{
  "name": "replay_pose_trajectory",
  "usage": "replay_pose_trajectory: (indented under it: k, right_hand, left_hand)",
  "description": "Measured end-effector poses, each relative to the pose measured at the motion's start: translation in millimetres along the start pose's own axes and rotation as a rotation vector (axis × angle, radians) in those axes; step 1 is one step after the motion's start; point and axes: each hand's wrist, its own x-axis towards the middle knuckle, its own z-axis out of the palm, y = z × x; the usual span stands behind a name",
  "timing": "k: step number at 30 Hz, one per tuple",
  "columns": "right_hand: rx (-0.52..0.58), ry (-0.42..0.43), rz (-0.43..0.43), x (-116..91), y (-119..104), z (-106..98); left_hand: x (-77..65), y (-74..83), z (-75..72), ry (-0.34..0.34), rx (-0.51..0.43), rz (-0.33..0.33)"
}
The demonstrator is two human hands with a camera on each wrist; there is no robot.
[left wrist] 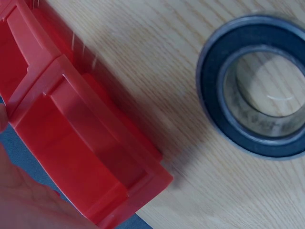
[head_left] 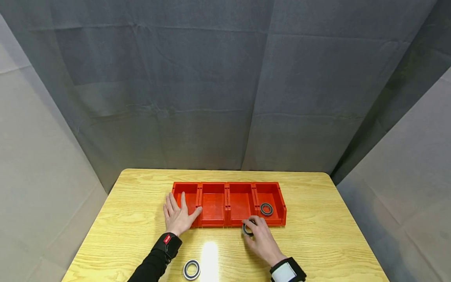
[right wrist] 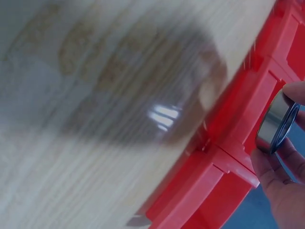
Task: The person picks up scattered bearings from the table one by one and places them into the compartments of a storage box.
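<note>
My right hand (head_left: 262, 241) pinches a ball bearing (right wrist: 272, 125) between thumb and fingers, just in front of the red bins' front edge. A row of joined red bins (head_left: 213, 225) sits on the table. My left hand (head_left: 177, 220) is spread over the leftmost bin, thumb near its front edge; whether it presses on the bin cannot be told. Another bearing (head_left: 261, 210) lies flat in the rightmost bin. A further bearing (left wrist: 213, 81) lies flat on the table in front of the bins, nearer me than the left hand.
The pale wooden table (head_left: 317, 235) has its far edge a little behind the bins. A grey cloth (head_left: 169, 98) hangs behind it, and light cloth panels (head_left: 38, 184) stand on both sides.
</note>
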Motion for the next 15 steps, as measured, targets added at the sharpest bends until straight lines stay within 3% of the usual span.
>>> replay_pose_trajectory:
  k: [15]
  right_hand:
    - [-0.001, 0.046, -0.027, 27, 1, -6]
  left_hand:
    - [-1.0, 2.1, -1.1, 0.0, 0.008, 0.0]
